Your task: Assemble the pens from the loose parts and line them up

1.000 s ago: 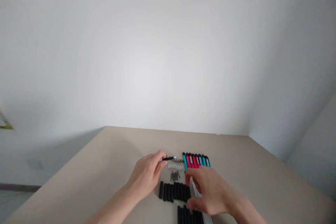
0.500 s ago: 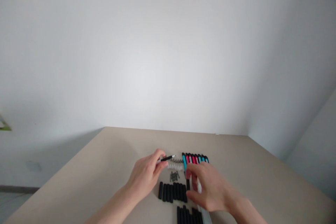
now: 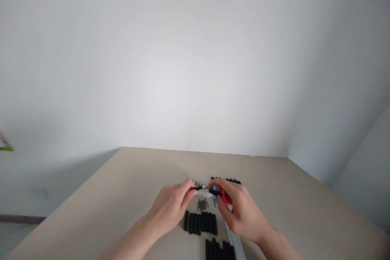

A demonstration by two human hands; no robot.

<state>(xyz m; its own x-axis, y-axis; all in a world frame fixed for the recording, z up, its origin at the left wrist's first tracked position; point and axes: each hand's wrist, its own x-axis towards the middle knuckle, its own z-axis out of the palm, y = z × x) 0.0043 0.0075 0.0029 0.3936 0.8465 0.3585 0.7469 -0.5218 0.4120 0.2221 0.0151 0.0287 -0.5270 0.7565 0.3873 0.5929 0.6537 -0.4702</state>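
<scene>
Between thumb and fingers of my left hand (image 3: 173,201) is a slim black pen part (image 3: 199,187) with a pale tip pointing right. My right hand (image 3: 245,209) pinches a short black tube (image 3: 215,191), its end close to that pale tip; whether the two touch I cannot tell. Under the hands lie small whitish plastic pieces (image 3: 207,195) and a row of springs (image 3: 196,183), both partly covered. Short dark metal-looking pieces (image 3: 202,204) sit just nearer, above a row of black tubes (image 3: 201,223).
Another batch of black tubes (image 3: 219,250) lies at the bottom edge. White thin rods (image 3: 236,241) run beside it. Behind my right hand, blue and pink pens with black ends (image 3: 234,181) are mostly hidden. The beige table (image 3: 146,162) meets a white wall (image 3: 183,69).
My right hand has lifted a black tube from the right end of the row and brought it up and left towards the left hand's pen part. The left hand has shifted slightly.
</scene>
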